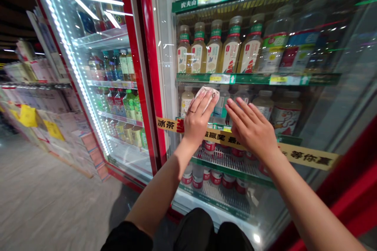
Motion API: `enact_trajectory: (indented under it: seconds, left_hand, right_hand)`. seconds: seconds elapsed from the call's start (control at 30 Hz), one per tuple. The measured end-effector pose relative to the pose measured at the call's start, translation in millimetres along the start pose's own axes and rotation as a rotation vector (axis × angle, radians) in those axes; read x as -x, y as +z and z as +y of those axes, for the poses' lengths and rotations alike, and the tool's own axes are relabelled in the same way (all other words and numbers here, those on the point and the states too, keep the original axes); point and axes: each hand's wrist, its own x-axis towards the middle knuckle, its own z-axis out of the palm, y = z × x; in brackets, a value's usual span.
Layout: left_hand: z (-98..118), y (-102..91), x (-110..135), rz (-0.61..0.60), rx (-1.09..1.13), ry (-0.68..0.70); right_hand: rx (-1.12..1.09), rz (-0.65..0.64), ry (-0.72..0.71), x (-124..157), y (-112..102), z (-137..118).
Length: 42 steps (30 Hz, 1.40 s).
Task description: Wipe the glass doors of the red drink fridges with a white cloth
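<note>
My left hand [198,120] presses a crumpled pale cloth [212,90] against the glass door [167,60] of a drinks fridge. Its fingers lie extended over the cloth, and one wears a ring. To its right, my right hand [253,127] rests open on or close to the same glass, fingers stretched upward and holding nothing. A tan strip with black lettering [312,155] runs across the door, partly covered by both hands. Behind the glass, bottled drinks [213,53] stand in a row above my hands, and more bottles [286,110] are behind them.
A red frame [150,47] divides this door from a second lit fridge section [118,66] on the left. Further left, stacked boxed goods [50,106] stand along the grey floor [59,192]. Lower shelves [229,166] hold red-labelled containers. My knees [196,229] are close below the door.
</note>
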Motion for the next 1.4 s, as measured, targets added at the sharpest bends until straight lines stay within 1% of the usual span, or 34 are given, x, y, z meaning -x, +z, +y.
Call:
enact_trajectory:
  seconds: [0.07,0.17,0.23,0.3,0.37,0.43,0.53,0.63,0.7,0.77,0.83,0.9,0.97,1.03,1.13,1.2,1.27,1.33,1.4]
  left_hand:
    - [-7.9,-0.8,-9.9,0.006,-0.003,-0.012]
    - [-13.4,-1.7,-13.3,0.078,0.043,-0.084]
    - [-8.0,-1.3,-6.7,0.116,0.073,-0.116]
    - [2.7,0.2,1.3,0.132,0.082,-0.125]
    - [13.7,2.1,4.5,0.126,0.08,-0.101]
    - [19.4,3.9,0.1,0.103,0.073,-0.04]
    - [15.6,4.7,-14.8,0.064,0.05,0.027]
    - [8.1,2.3,-22.9,0.063,0.044,0.003]
    - [8.7,0.0,-19.1,0.093,0.068,-0.037]
    - [14.5,-1.8,-10.6,0.114,0.102,-0.067]
    - [21.6,-2.3,-3.2,0.094,0.131,-0.064]
    - [25.5,-1.8,-2.2,0.06,0.147,-0.031]
    - [23.5,-1.0,-8.9,0.028,0.142,0.02]
    - [17.3,-0.6,-19.5,0.013,0.119,0.048]
    - [9.2,-1.6,-28.4,0.032,0.095,0.008]
    - [9.8,-2.0,-24.1,0.075,0.097,-0.031]
    - [15.5,-1.2,-14.3,0.123,0.094,-0.048]
    - [23.4,0.8,-5.8,0.15,0.087,-0.038]
    - [29.3,3.3,-4.8,0.143,0.084,-0.006]
  right_hand:
    - [0.011,0.0,-0.009,1.3,-2.0,1.1]
    - [0.037,0.01,-0.006,6.8,-8.2,4.9]
    - [0.063,0.016,0.007,12.2,-12.5,8.8]
    - [0.085,0.012,0.01,17.3,-15.1,12.4]
    - [0.092,0.006,0.009,20.7,-15.5,14.9]
    - [0.083,0.004,0.013,22.1,-14.6,15.7]
    - [0.072,0.005,0.022,22.1,-13.4,14.9]
    - [0.07,-0.008,0.024,21.9,-14.0,13.9]
    - [0.061,-0.02,0.032,22.4,-14.3,13.5]
    - [0.041,-0.024,0.049,23.3,-14.1,13.3]
    - [0.017,-0.024,0.064,24.0,-13.5,13.0]
    - [0.004,-0.027,0.069,24.3,-13.0,12.8]
    - [0.008,-0.031,0.063,23.9,-13.0,12.4]
    - [0.025,-0.026,0.051,23.3,-13.3,12.3]
    - [0.049,-0.009,0.033,23.8,-15.5,13.8]
    - [0.06,0.002,0.032,26.1,-18.8,16.8]
    - [0.079,0.006,0.04,29.8,-22.9,21.5]
    - [0.097,-0.002,0.049,33.7,-26.6,26.8]
    - [0.101,-0.009,0.051,36.8,-28.5,30.9]
